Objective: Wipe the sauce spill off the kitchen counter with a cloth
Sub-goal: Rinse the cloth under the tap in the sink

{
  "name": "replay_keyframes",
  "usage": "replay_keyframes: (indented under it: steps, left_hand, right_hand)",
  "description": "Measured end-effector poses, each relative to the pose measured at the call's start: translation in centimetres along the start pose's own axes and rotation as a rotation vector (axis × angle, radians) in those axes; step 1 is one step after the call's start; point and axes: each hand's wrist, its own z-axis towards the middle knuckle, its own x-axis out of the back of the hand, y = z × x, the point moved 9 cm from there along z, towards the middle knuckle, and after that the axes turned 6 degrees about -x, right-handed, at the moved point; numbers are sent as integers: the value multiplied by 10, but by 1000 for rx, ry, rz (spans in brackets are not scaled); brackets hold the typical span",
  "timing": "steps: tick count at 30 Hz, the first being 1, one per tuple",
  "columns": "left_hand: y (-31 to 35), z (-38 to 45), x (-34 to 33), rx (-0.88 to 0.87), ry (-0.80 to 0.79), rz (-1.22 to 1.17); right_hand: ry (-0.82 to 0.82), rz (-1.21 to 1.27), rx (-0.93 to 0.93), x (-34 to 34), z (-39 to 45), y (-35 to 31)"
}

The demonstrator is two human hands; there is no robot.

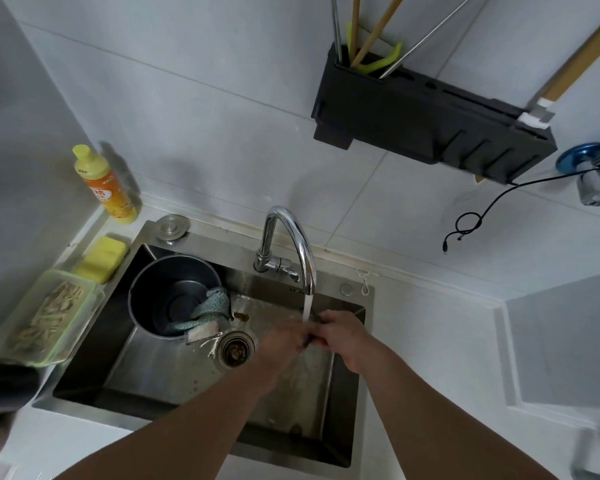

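Both hands, the left hand (pixel 284 344) and the right hand (pixel 343 336), meet over the sink (pixel 174 386) under the tap (pixel 291 244), which rises from the sink's back edge. The drain (pixel 237 348) lies just left of the hands. A pot (pixel 174 296) sits in the sink's back-left corner with a cloth (pixel 207 311) draped over its rim. On the counter's left edge stand a container (pixel 49 313), a sponge (pixel 103 258) behind it, and a bottle (pixel 106 185) in the back corner. A rack (pixel 430 123) hangs on the wall above.
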Motion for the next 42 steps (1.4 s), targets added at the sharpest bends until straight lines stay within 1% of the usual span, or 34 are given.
replay_keyframes:
  steps: [1,2,3,4,5,6,7,8,9,10,12,14,15,16,17,19,20,21,23,24,25,26,27,29,30,31,34,36,39,40,42]
  left_hand:
    - [-7,2,7,68,31,-61]
    - [-10,4,15,93,66,-71]
    - [-6,8,22,65,92,-30]
    - [3,11,27,-6,94,63]
    - [15,14,29,-112,69,214]
    - [28,15,25,-229,2,447]
    - [36,16,17,-312,-80,750]
    - [41,17,14,-373,-119,1033]
    - [46,18,17,-410,-121,1218]
    - [52,18,19,-441,-117,1310]
    - [63,15,23,-461,-102,1368]
    - [68,14,23,-435,-102,1391]
    - [67,13,21,-399,-116,1394]
    - [63,12,18,-316,-145,1319]
    - [56,14,19,-210,-120,1108]
    - [37,7,20,69,37,428]
    - [28,3,21,152,102,185]
    - [21,1,20,193,108,50]
    - [8,-4,17,255,63,-119]
    - [2,-8,18,280,75,-206]
    - [-5,-9,21,301,122,-282]
    - [-13,-10,23,327,166,-349]
    - [-21,-10,18,360,163,-428]
    - [-23,-7,-9,414,44,-604]
    - [-19,-4,-20,427,13,-670]
    - [-16,0,-28,440,13,-687]
    - [-15,11,-44,512,12,-558]
    - [-16,15,-49,550,19,-514]
    - [-21,18,-57,620,15,-531]
    - [-27,22,-55,627,71,-570]
    - [-44,33,-44,631,242,-711]
  right_hand:
    - [26,-93,36,3,1,-1]
    - [42,-181,74,5,0,-5]
    - [53,-247,107,6,-2,-8]
    - [56,-284,137,5,-3,-12]
    - [53,-310,164,4,-4,-17]
    - [45,-334,182,3,-5,-20]
    - [35,-365,190,2,-5,-23]
    - [29,-397,197,1,-5,-26]
    - [37,-430,209,1,-6,-30]
    - [62,-470,227,3,-6,-33]
    - [185,-540,224,13,-8,-34]
    - [288,-521,192,21,-10,-31]
    - [297,-475,180,20,-10,-28]
    - [282,-400,166,16,-10,-25]
    - [244,-308,150,10,-10,-23]
    - [109,-138,138,-8,-13,-23]
    - [75,-119,164,-15,-14,-27]
    - [86,-139,199,-16,-15,-31]
    - [206,-202,257,-7,-19,-41]
    - [262,-221,276,-1,-22,-45]
    - [296,-228,289,3,-24,-47]
    - [306,-230,297,5,-25,-48]
    - [292,-239,299,4,-25,-48]
    - [206,-315,295,-4,-24,-43]
    - [146,-365,291,-10,-25,-39]
    - [101,-409,292,-12,-26,-35]
    - [63,-486,310,-4,-28,-28]
    - [38,-489,307,6,-31,-27]
    - [-36,-447,260,23,-37,-21]
    - [-74,-393,232,28,-40,-17]
    - [-184,-218,165,33,-47,-7]
